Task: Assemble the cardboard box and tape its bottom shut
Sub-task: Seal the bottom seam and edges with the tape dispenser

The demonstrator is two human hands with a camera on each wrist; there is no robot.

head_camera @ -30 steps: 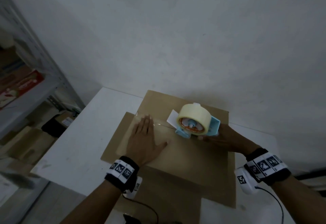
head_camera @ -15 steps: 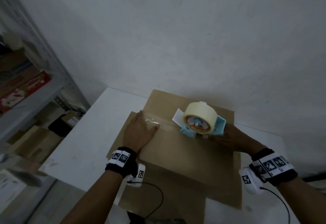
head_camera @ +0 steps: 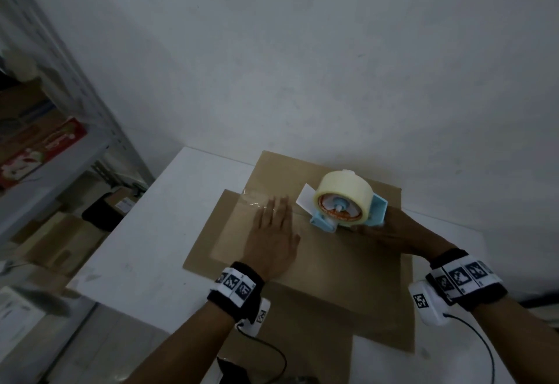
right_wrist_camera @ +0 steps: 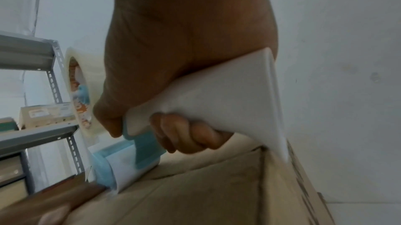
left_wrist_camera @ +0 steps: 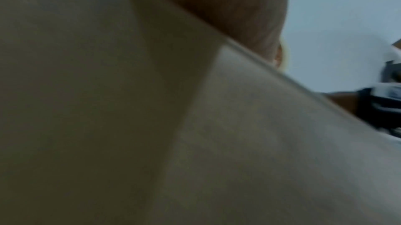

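On the white table point(head_camera: 169, 202) the cardboard box point(head_camera: 348, 277) is lying bottom-up. I am pressing my left hand point(head_camera: 272, 238) flat, fingers straight, on the clear tape point(head_camera: 257, 199) along its seam. My right hand point(head_camera: 393, 232) is wrapping its fingers point(right_wrist_camera: 186, 132) around the handle of the tape dispenser point(head_camera: 348, 205), resting on the box.

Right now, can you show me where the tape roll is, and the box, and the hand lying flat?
tape roll point(head_camera: 344, 194), head view, on its pale outer band.
cardboard box point(head_camera: 348, 262), head view, on a bare patch of the top panel.
left hand point(head_camera: 270, 240), head view, on the back of the hand.
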